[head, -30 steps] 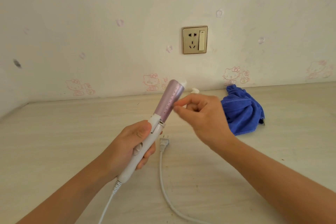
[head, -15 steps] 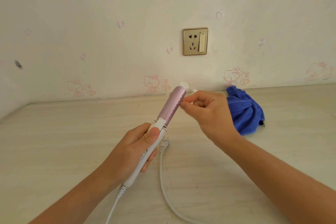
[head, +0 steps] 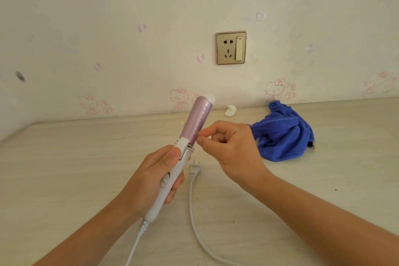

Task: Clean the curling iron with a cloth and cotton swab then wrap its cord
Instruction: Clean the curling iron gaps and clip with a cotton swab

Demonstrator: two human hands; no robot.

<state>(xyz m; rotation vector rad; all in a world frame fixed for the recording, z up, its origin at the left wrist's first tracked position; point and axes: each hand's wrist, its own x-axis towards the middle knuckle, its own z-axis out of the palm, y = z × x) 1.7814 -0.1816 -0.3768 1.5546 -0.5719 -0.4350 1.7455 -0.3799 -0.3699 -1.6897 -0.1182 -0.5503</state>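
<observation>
The right hand's (head: 230, 147) thumb and forefinger tips (head: 205, 133) are pressed together in a tight pinch against the right edge of the pink barrel, low down near its base; the other fingers curl loosely behind. Whatever they pinch is too small to make out; judging by the task, it is the cotton swab. Half a second ago this pinch sat up by the barrel's white tip; it has since travelled down the toothed edge toward the handle, so the swab pass along that seam looks nearly run out.

The left hand (head: 159, 179) wraps the white handle of the curling iron (head: 195, 123), thumb (head: 174, 154) laid on the clamp lever; the barrel is held off the table (head: 64, 168), tilted up and to the right, steeper than a moment back.

The cord (head: 193, 207) trails loose across the table, its plug (head: 195, 170) lying free just below the hands and unwrapped; that step is not yet begun. The blue cloth (head: 285, 136) sits crumpled just right of the right hand, and a small white wad (head: 230, 110) lies by the wall beneath the socket (head: 231, 48).
</observation>
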